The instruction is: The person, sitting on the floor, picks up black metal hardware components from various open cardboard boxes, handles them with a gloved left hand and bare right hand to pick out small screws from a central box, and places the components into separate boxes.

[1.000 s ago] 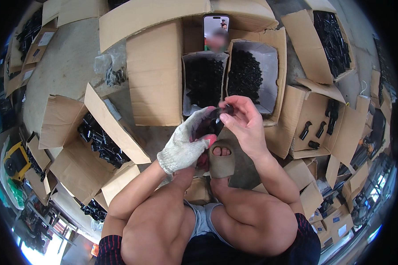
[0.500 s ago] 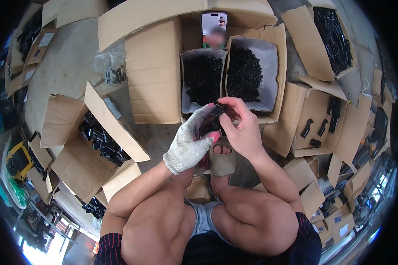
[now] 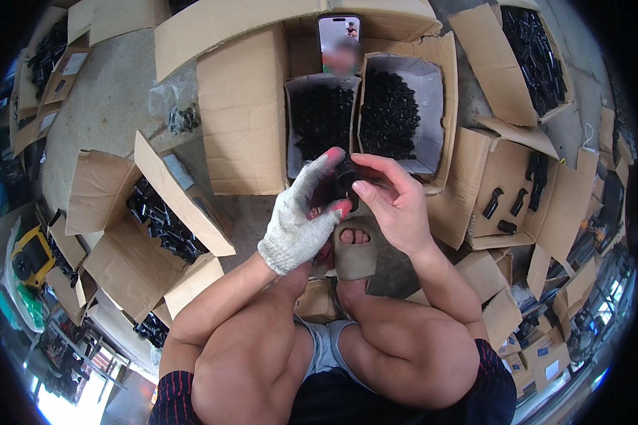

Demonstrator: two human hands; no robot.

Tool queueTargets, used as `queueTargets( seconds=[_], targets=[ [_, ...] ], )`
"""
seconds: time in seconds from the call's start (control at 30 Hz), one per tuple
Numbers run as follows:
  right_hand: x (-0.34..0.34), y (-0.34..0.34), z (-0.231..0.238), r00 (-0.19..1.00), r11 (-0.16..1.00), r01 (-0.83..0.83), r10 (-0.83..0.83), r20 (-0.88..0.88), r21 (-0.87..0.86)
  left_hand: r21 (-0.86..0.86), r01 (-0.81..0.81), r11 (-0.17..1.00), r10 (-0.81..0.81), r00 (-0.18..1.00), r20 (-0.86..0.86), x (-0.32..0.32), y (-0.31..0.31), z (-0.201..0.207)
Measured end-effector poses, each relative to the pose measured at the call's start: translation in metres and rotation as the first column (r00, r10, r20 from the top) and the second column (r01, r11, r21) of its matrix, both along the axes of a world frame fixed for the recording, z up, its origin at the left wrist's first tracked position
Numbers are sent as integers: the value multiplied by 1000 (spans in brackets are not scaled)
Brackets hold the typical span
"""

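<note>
A small dark plastic part (image 3: 345, 177) is between my two hands, above the floor in front of my feet. My left hand (image 3: 294, 230), in a white knit glove with pinkish-red fingertips, curls its thumb and fingers round it from the left. From the right, my bare right hand (image 3: 402, 212) has its thumb and forefinger at the part's edge, the other fingers loosely bent. Just beyond are two grey-lined bins side by side: the left bin (image 3: 296, 168) and the right bin (image 3: 430, 106), both holding small black pieces. The part's exact shape is hard to make out.
A large cardboard box (image 3: 244, 120) surrounds the bins, with a phone (image 3: 339, 39) propped at its back. An open carton (image 3: 124, 265) of black parts stands left. Another carton (image 3: 500, 184) at right holds several black pieces; a fuller carton (image 3: 493, 67) is behind it.
My right forefinger and thumb have spread slightly and shifted a little toward me. My left fingers have opened somewhat round the part, which remains between the hands.
</note>
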State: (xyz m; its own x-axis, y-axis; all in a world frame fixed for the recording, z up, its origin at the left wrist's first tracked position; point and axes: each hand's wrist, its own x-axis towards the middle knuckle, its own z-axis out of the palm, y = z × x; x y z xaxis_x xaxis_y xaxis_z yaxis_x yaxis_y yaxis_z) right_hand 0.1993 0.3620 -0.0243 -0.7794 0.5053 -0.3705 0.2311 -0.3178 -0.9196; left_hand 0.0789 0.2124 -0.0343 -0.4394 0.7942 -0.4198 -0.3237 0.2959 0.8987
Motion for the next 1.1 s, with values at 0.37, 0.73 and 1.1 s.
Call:
queueTargets(
  seconds=[0.37,0.73,1.1],
  targets=[
    [2,-2,-3,999,999,-33,33,12,13,23,-63,998,58,986,155,2,-5,3],
    [-5,-2,-1,997,998,-54,55,63,-11,-30,-136,990,138,935,327,1,-9,6],
    [-94,66,-68,894,235,-413,287,343,880,-159,-360,919,390,775,498,-27,-27,3]
  ],
)
